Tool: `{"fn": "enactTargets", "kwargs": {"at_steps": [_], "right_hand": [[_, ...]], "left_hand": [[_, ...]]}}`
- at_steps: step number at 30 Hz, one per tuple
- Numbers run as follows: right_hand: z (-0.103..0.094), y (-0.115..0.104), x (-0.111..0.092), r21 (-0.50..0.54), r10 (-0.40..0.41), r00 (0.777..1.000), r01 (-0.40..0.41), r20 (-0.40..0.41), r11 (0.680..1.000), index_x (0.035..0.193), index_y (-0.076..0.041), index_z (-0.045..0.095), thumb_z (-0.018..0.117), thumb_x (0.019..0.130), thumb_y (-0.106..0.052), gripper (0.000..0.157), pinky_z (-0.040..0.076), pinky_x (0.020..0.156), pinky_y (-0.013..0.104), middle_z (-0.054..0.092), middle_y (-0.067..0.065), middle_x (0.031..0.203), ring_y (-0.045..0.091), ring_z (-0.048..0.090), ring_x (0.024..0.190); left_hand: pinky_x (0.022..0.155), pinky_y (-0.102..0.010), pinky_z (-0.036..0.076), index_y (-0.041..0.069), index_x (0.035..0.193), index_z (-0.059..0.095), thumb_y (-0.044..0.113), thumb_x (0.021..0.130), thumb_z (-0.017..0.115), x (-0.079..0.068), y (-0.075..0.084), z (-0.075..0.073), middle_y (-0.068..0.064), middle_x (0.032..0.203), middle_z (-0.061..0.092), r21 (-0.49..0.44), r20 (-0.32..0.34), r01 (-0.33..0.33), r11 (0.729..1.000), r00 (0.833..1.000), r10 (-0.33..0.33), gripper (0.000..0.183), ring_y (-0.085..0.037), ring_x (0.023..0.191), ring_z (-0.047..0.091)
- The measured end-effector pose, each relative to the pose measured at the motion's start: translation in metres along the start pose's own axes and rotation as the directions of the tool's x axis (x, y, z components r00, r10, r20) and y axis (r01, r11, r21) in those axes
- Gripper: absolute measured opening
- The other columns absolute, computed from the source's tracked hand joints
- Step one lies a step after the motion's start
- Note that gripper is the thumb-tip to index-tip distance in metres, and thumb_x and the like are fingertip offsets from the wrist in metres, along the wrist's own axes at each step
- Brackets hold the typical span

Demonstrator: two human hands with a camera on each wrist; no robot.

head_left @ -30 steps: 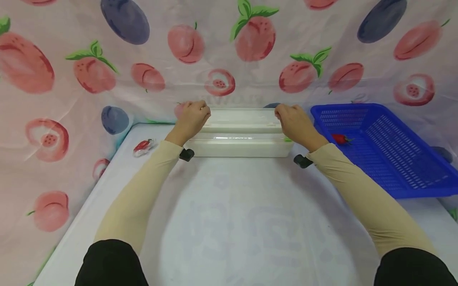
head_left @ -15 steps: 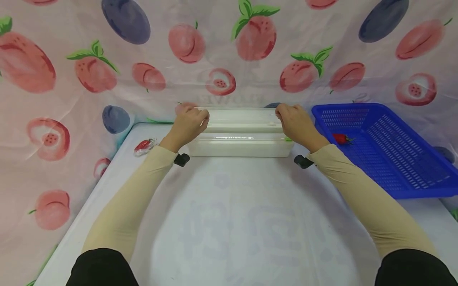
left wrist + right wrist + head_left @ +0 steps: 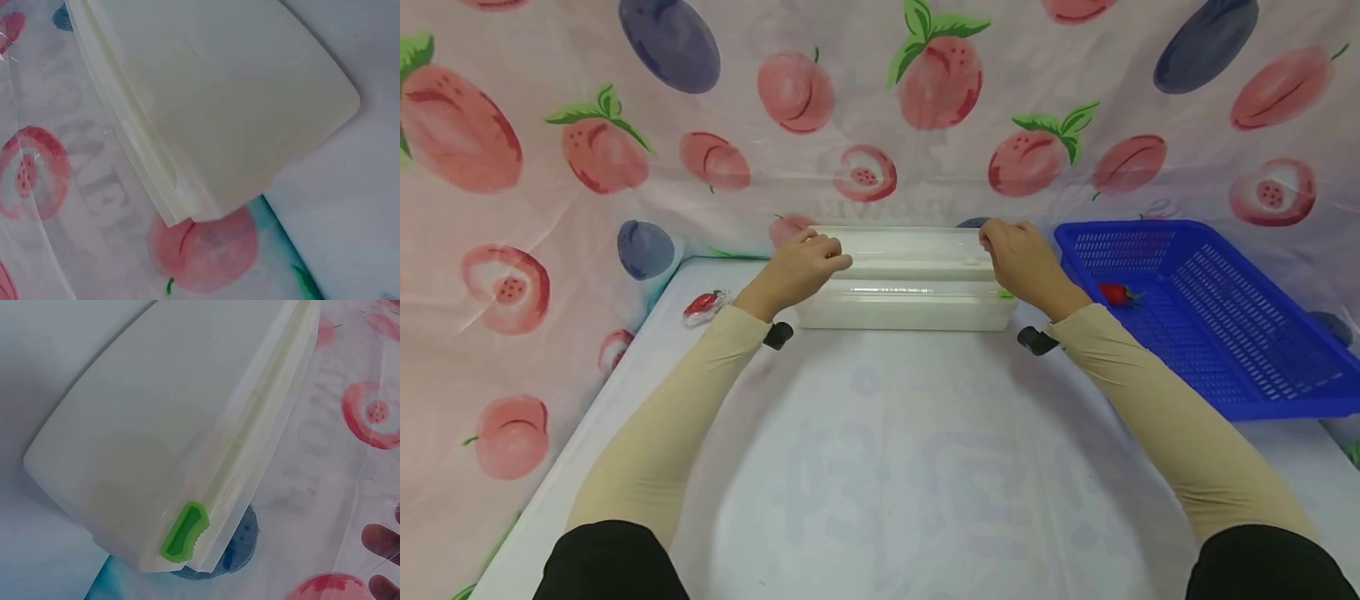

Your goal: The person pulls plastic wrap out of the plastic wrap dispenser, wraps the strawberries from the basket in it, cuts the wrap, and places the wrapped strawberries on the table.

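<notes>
Head view: left hand (image 3: 793,272) and right hand (image 3: 1021,260) bent, white box (image 3: 906,314) between them; whether they pinch anything cannot be told. Left hand sits lower than one second ago. Left wrist: box end. Right wrist: green tab (image 3: 185,532), right-hand side.

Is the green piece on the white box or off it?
On: the right wrist view shows the green piece at the long edge of the white box, near one end.

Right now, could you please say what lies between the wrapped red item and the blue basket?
The head view shows the white box, with the left hand by one end and the right hand by the other.
</notes>
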State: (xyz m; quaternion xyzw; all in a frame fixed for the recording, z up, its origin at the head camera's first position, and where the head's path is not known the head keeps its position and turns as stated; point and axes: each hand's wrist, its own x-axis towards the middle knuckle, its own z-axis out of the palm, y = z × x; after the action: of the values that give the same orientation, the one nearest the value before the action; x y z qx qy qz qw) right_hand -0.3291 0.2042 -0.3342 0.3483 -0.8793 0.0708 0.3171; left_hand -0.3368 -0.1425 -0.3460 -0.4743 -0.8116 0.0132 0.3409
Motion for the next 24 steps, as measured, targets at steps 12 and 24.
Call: {"fn": "enactTargets", "kwargs": {"at_steps": [12, 24], "right_hand": [[0.001, -0.004, -0.007, -0.163, -0.167, 0.979, 0.147, -0.115, 0.976, 0.087, 0.004, 0.051, 0.049, 0.091, 0.003, 0.005, 0.049, 0.073, 0.049, 0.057, 0.018, 0.073, 0.033, 0.059, 0.068], [0.003, -0.008, -0.023, -0.277, -0.287, 0.936, 0.226, -0.204, 0.934, 0.086, 0.002, 0.051, 0.043, 0.097, -0.003, 0.014, 0.049, 0.077, 0.048, 0.057, 0.017, 0.077, 0.031, 0.059, 0.072]], "left_hand": [[0.078, -0.038, 0.051, 0.0, 0.082, 0.061, -0.003, 0.087, 0.059, -0.008, 0.004, -0.001, -0.011, 0.079, 0.064, 0.168, -0.137, 0.008, 0.986, 0.991, 0.015, 0.006, -0.027, 0.076, 0.062], [0.073, -0.035, 0.051, 0.002, 0.088, 0.067, 0.002, 0.08, 0.069, -0.023, 0.009, -0.014, -0.011, 0.084, 0.063, -0.305, 0.013, 0.251, 0.919, 0.966, -0.259, 0.009, -0.026, 0.078, 0.06]]}}
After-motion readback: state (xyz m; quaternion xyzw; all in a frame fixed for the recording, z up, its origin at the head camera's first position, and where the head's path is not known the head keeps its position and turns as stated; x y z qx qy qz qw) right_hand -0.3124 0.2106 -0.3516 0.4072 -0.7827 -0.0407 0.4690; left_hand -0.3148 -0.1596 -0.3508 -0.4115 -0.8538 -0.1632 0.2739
